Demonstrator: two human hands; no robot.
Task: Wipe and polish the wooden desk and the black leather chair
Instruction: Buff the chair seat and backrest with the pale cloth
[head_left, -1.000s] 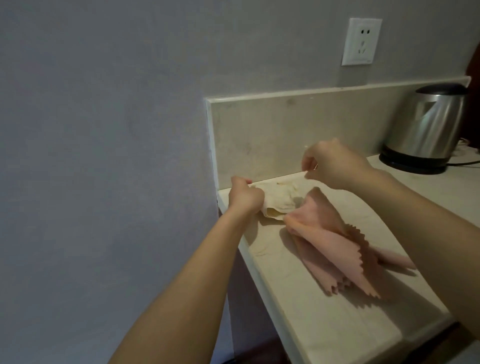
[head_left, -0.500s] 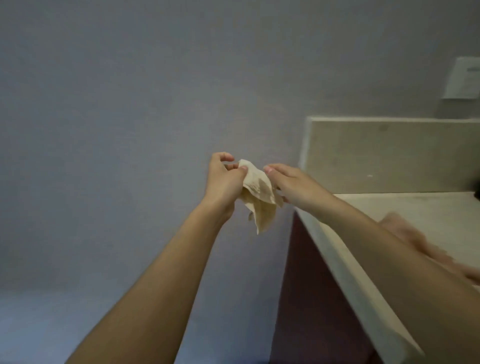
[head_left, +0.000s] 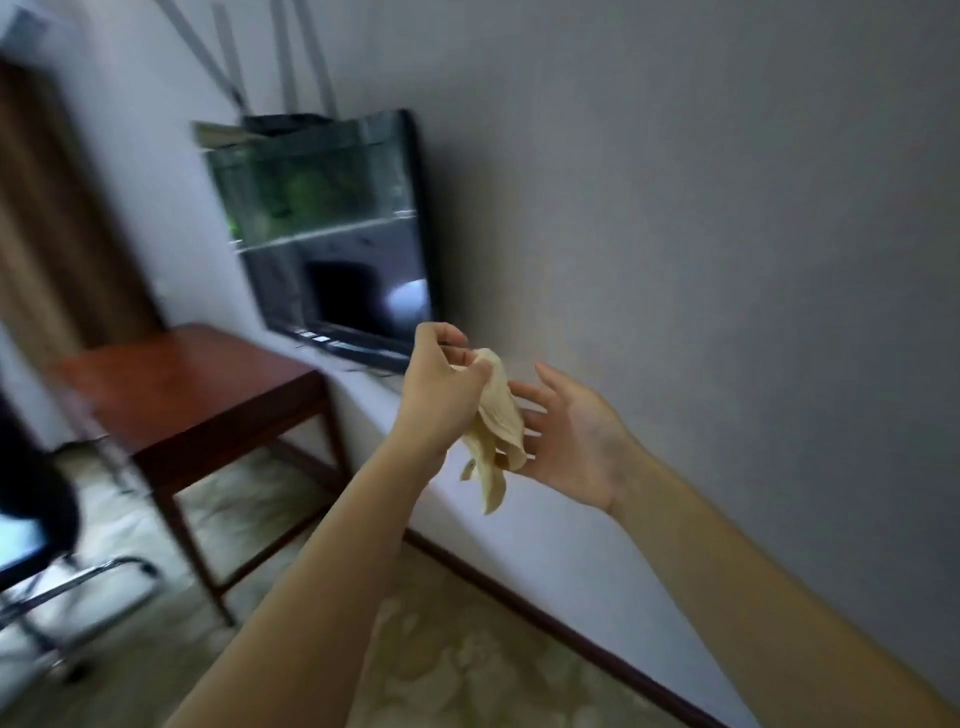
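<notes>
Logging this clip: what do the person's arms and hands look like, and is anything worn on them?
Nothing worn is visible. The left forearm and right forearm are bare right to the frame edge, with no sleeve or cuff in view. The left hand and right hand are ungloved. No watch, bracelet or ring shows, though blur could hide something small.

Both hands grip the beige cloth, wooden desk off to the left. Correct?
No. The head view shows only the left hand gripping the beige cloth; the right hand is open beside it. The wooden desk is off to the left.
</notes>
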